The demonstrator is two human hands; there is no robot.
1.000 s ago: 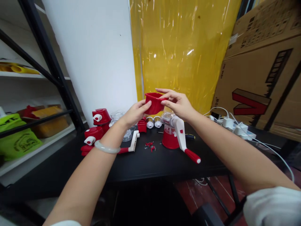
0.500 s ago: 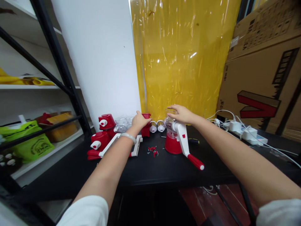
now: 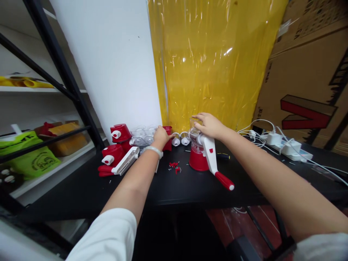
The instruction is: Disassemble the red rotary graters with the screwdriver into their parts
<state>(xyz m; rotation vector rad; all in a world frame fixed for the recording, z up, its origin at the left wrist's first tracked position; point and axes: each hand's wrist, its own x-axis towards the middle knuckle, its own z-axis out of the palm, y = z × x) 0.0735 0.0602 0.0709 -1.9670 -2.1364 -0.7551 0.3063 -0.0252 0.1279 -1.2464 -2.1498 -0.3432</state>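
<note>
My left hand [image 3: 162,136] is at a red plastic part [image 3: 168,141] at the back of the black table; its fingertips are partly hidden, so its grip is unclear. Right beside it lie two drum-shaped pieces with white ends [image 3: 185,139]. My right hand [image 3: 208,125] has its fingers around the clear top [image 3: 194,130] of an assembled grinder. That grinder has a red base [image 3: 198,159], a white crank arm [image 3: 210,152] and a red handle [image 3: 224,180]. Small red parts and screws [image 3: 175,167] lie in front.
Red housings [image 3: 112,154], clear cups [image 3: 139,136] and a white crank with a red handle [image 3: 123,163] are at left. A screwdriver [image 3: 223,156] lies behind the grinder. White chargers and cables [image 3: 290,146] sit at right, near a large carton [image 3: 304,79].
The camera view has shifted a little. My left hand has moved slightly toward the drum-shaped pieces. My right hand stays at the grinder's clear top.
</note>
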